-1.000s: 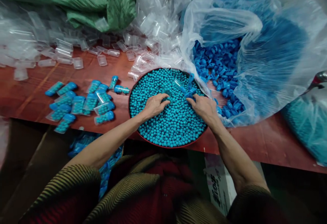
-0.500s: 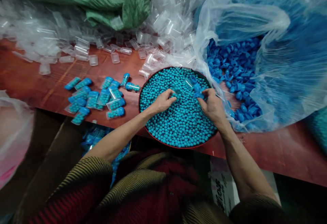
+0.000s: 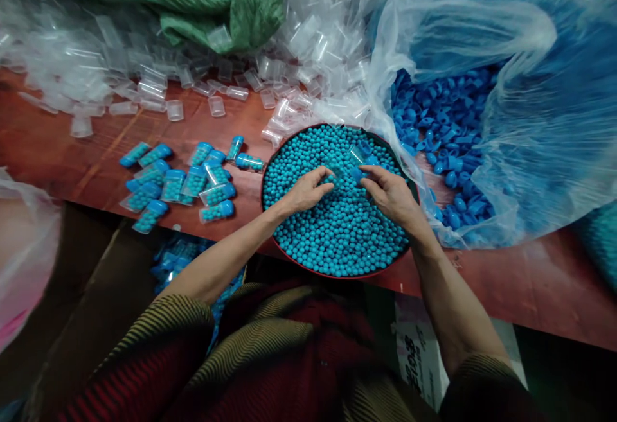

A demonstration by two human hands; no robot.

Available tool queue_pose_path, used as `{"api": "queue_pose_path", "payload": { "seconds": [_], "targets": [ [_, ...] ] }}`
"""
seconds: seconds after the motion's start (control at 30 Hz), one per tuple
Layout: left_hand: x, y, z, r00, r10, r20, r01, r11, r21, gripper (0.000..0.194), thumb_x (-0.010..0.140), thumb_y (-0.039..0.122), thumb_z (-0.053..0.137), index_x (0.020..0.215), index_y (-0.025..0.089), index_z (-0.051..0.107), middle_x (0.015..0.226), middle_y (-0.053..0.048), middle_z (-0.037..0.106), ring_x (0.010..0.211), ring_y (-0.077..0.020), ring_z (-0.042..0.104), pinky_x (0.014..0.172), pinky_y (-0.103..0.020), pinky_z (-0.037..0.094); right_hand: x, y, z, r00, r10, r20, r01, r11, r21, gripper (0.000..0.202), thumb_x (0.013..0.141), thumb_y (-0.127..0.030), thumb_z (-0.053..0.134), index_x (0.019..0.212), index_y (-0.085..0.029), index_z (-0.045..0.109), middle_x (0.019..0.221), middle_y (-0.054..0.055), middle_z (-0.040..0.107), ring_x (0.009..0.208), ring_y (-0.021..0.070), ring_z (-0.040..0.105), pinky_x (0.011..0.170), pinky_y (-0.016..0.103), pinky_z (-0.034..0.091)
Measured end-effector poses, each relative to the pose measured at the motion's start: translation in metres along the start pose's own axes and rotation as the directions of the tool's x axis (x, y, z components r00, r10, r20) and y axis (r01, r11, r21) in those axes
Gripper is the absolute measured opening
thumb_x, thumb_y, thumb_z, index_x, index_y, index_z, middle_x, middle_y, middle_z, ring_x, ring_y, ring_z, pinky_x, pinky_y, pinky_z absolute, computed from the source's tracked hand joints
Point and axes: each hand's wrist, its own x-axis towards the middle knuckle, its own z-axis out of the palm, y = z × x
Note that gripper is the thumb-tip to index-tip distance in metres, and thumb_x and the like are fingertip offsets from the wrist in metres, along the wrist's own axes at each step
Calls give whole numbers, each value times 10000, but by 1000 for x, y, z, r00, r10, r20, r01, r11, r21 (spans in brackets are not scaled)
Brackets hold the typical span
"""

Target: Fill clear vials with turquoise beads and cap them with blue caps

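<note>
Right fingers (image 3: 374,171) shifted away from the bag (image 3: 540,120), pinching a cap (image 3: 357,173); left fingers (image 3: 322,173) seemingly a tube (image 3: 341,176).

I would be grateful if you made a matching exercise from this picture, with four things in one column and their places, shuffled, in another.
Column one:
1. turquoise beads
2. loose blue caps
3. capped containers with beads in them
4. right hand

Column two:
A. lying on the red-brown table, left of the round tray
B. above the tray, fingertips at a blue cap
C. filling the round tray
D. at the opening of the translucent bag, right of the tray

Right pairs: 1-C, 2-D, 3-A, 4-B.
</note>
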Motion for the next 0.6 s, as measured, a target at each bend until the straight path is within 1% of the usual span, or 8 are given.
{"api": "queue_pose_path", "payload": {
  "seconds": [0.1,0.23,0.3,0.33,0.4,0.47,0.53,0.6],
  "targets": [
    [-3,3,0,1000,-4,-7,4,1000,-2,180,797,255,479,940,156,524,858,-5,555,810,-141,508,787,-285,438,2,-9,8,1000,-17,-7,17,998,59,312,861,-317,476,1073,-189,667,825,34,719,690,175,637,703,309,493],
    [-6,5,-5,1000,7,-29,-6,1000,15,156,805,255,470,903,149,529,877,-18,568,849,-147,520,844,-298,431,-4,-7,3,997,-60,50,62,997,-41,218,813,-285,539,923,-207,710,906,46,731,839,211,656,806,338,479],
    [-6,5,-7,1000,12,-25,-12,1000,3,154,810,251,468,900,143,531,872,-20,568,847,-147,524,850,-304,435,-8,-4,0,999,-21,26,21,1000,-11,222,816,-290,530,933,-204,698,804,36,718,750,196,650,748,331,490],
    [-6,5,-6,1000,13,-20,-13,1000,-9,152,810,248,471,903,143,530,865,-18,566,839,-146,524,840,-304,442,-9,-4,1,1000,15,3,-15,999,45,237,828,-300,512,956,-199,683,742,25,698,677,180,634,687,317,494],
    [-7,6,-3,1000,13,-17,-14,999,-51,172,813,250,480,944,149,528,861,-12,562,807,-138,525,792,-291,461,-9,-7,8,994,94,-47,-82,975,208,247,842,-327,486,974,-192,645,666,0,648,558,147,580,556,279,474],
    [-9,8,2,1000,-5,-21,3,993,-115,252,819,259,487,1050,162,509,854,-6,560,735,-125,523,695,-266,473,-7,-13,19,987,143,-75,-108,929,354,206,830,-350,504,908,-195,615,648,-15,616,508,125,537,477,249,439],
    [-13,11,6,999,-47,-22,43,981,-188,345,826,278,492,1156,180,469,859,-9,563,639,-105,503,579,-236,455,-6,-19,29,981,158,-110,-98,901,423,168,812,-355,535,813,-198,593,642,-21,599,501,110,517,457,233,418],
    [-17,13,9,996,-88,-8,83,965,-250,415,826,306,508,1219,192,439,876,-19,573,567,-86,479,493,-215,421,-5,-23,32,979,156,-131,-85,897,433,167,804,-353,552,759,-196,588,612,-30,575,494,99,498,459,224,403]
  ]
}}
